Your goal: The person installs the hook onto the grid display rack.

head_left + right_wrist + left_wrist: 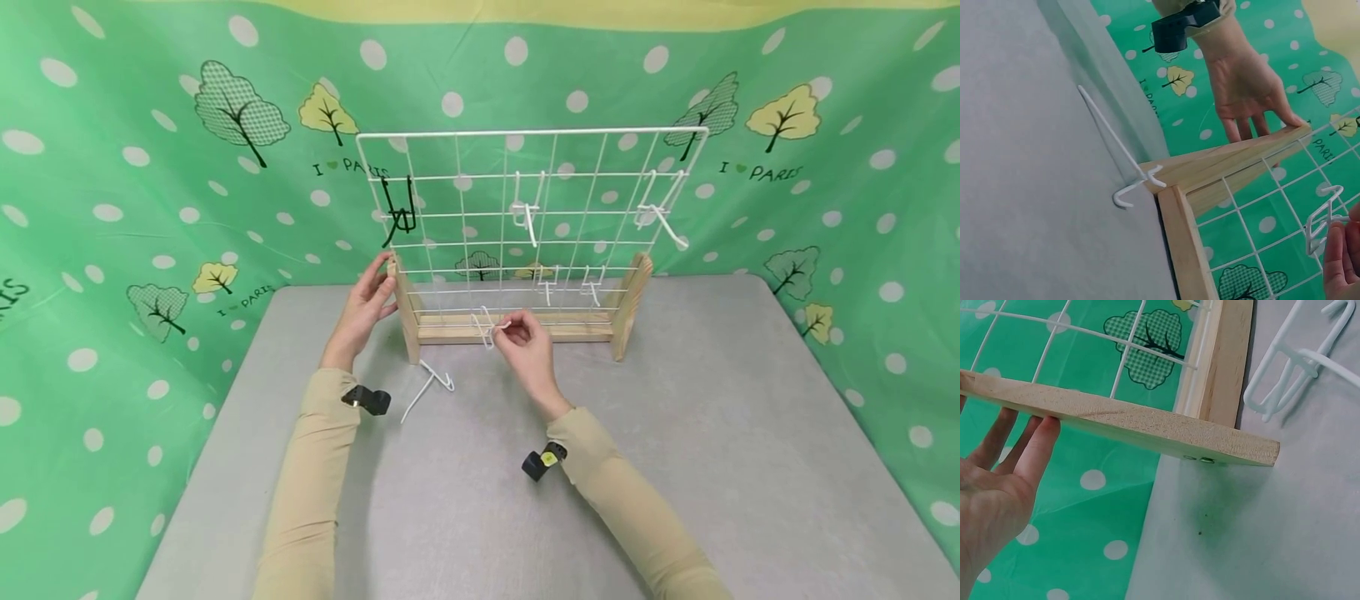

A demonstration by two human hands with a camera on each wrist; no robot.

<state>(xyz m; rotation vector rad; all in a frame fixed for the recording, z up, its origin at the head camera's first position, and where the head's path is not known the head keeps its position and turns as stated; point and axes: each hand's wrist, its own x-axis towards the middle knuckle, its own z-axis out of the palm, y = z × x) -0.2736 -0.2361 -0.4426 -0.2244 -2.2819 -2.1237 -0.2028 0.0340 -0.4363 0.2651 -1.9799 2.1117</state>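
Note:
A white wire grid panel (457, 215) stands in a wooden stand (406, 321) at the back of the grey table. My left hand (367, 304) rests with straight fingers (1034, 450) against the stand's left side piece (1147, 428), thumb on its top edge. My right hand (525, 342) pinches a small white wire hook (487, 327) in front of the grid's bottom row, seen in the right wrist view as the hook (1321, 220) between fingertips (1338, 247). Another white hook (427, 387) lies loose on the table by the stand's left foot.
A black hook (402, 213) hangs at the grid's upper left. White hooks hang at the upper middle (525, 214), upper right (662, 218) and lower middle (548, 283). Green spotted cloth walls in the grey table (720, 433) on three sides.

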